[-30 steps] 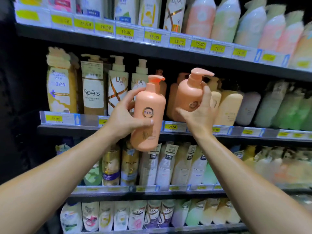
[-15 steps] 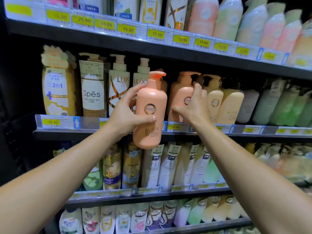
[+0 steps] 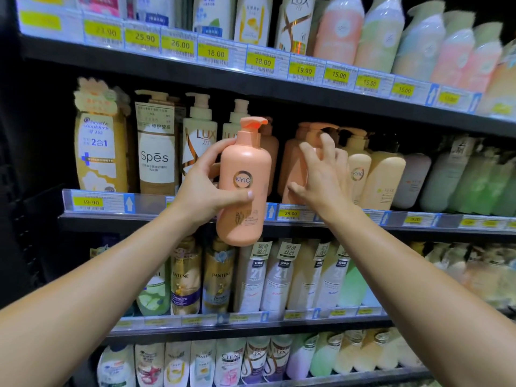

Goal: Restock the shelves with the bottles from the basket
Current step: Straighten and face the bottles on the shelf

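We hold a peach KYIO pump bottle (image 3: 244, 185) upright in our left hand (image 3: 203, 191), thumb across the front below the round logo and fingers wrapped round the back, so the grip is firm. The bottle hangs in the air in front of the middle shelf (image 3: 167, 219), its base dropping below the shelf's price rail and its pump head level with the bottles standing behind it. Just to the right of the held bottle, our right hand (image 3: 324, 177) is spread with fingers loosely splayed, gripping nothing; its fingertips lie over a second peach bottle (image 3: 293, 169) that stands on the same shelf, though we cannot tell whether they touch it. Further right of the held bottle stands a cream KYIO bottle (image 3: 358, 169), and to its left a LUX bottle (image 3: 199, 146) and a Spes bottle (image 3: 156, 152). A yellow 29.00 price tag (image 3: 290, 213) sits on the rail just right of the held bottle's lower half.
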